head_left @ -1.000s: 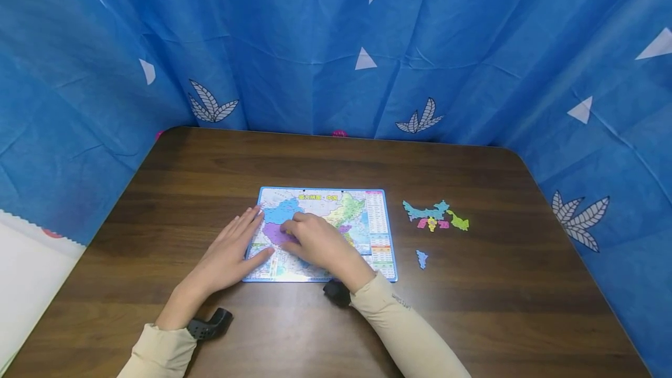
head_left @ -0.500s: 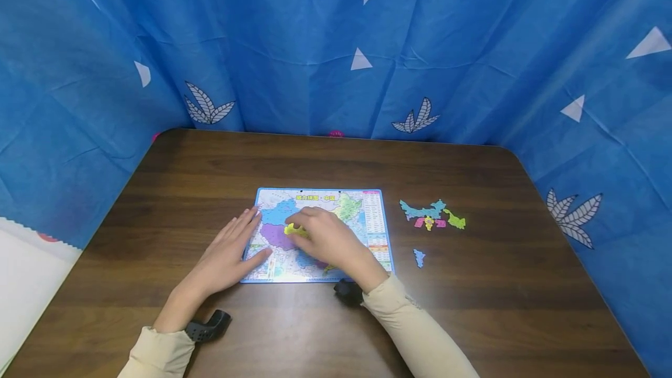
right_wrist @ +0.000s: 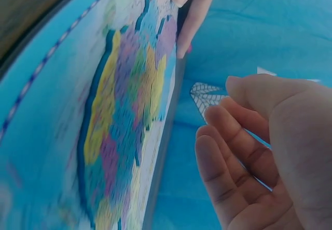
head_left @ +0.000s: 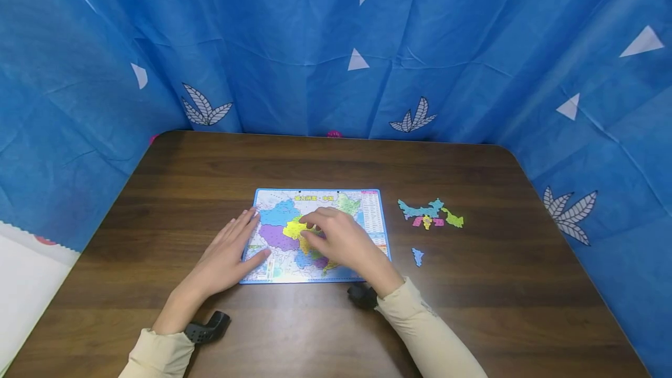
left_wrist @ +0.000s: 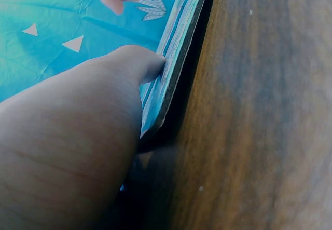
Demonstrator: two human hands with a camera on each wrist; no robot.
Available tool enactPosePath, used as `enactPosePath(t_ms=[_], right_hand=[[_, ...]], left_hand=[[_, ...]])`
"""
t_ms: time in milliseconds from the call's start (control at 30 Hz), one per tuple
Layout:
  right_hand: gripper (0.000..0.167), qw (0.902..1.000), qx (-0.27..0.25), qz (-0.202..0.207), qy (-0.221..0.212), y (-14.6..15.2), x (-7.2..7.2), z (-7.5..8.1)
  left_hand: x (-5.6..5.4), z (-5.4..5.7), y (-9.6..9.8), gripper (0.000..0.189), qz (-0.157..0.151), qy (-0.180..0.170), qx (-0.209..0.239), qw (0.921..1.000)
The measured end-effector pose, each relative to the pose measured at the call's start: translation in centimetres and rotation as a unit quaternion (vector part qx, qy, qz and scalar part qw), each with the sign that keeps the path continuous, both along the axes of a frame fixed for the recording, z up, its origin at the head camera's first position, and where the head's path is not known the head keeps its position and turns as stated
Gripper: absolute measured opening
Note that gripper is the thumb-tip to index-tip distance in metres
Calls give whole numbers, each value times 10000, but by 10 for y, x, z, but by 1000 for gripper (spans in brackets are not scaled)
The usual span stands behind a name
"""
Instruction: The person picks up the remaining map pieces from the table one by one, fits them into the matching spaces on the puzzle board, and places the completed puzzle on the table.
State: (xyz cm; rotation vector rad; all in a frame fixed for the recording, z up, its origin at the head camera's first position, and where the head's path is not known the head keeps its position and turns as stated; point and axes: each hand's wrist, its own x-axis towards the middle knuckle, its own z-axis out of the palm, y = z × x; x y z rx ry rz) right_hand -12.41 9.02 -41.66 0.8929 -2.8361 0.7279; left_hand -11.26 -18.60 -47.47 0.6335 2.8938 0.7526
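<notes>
A map puzzle board (head_left: 357, 276) lies on the table, with a purple piece (head_left: 278, 237), a blue piece (head_left: 280, 213) and a yellow piece (head_left: 294, 229) among those set on it. My left hand (head_left: 223, 258) rests on the board's left edge, fingers straight and thumb spread; in the left wrist view its thumb (left_wrist: 153, 66) touches the edge. Over the middle of the board is my right hand (head_left: 341, 241), fingers loosely bent. The right wrist view shows a gap between its thumb and fingers (right_wrist: 212, 170), with nothing held. It hides part of the map in the head view.
Right of the board lie loose pieces: a long teal piece (head_left: 422, 210), a green piece (head_left: 453, 219), small pink pieces (head_left: 438, 222), a small yellow piece (head_left: 427, 223) and a light blue piece (head_left: 417, 256). A blue curtain (head_left: 304, 45) hangs behind the wooden table (head_left: 294, 331).
My right hand has moved right and back from the left part of the map, uncovering the yellow piece. The left hand has stayed on the board's edge. The view has shifted slightly.
</notes>
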Motion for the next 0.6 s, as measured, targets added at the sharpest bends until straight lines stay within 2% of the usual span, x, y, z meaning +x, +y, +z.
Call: enactPosePath(t_ms=[367, 600], right_hand=[[27, 9992, -256, -281, 99, 26, 3, 1], [28, 9975, -267, -636, 119, 43, 6, 2]], left_hand=[[0, -1, 0, 85, -20, 2, 59, 10000], [1, 0, -1, 85, -32, -9, 83, 10000]])
